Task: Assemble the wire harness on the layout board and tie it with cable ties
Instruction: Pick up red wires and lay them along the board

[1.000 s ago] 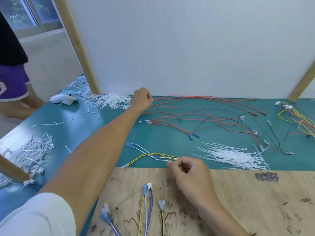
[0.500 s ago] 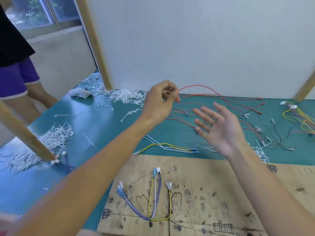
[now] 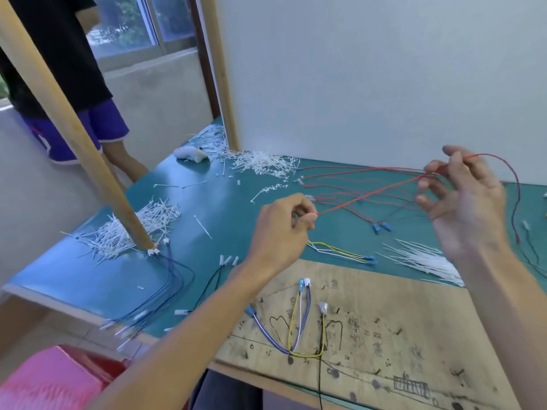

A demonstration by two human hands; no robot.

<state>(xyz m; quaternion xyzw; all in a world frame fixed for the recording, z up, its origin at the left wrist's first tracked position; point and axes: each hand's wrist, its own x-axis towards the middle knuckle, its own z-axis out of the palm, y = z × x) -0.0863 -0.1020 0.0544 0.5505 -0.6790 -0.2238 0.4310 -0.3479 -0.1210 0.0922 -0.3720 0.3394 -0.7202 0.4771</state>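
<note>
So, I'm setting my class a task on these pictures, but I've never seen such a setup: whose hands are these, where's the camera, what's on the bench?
There is no machine: a person works bare-handed, and all three pictures come from a camera on their head, looking down. The left hand and the right hand each pinch one red wire, stretched between them above the green bench. Nearest lies a plywood layout board with drawn lines, where yellow, purple and white wires already sit. Around it lie loose red wires, white cable ties and a heap of white tie pieces. A second person stands at the left.
</note>
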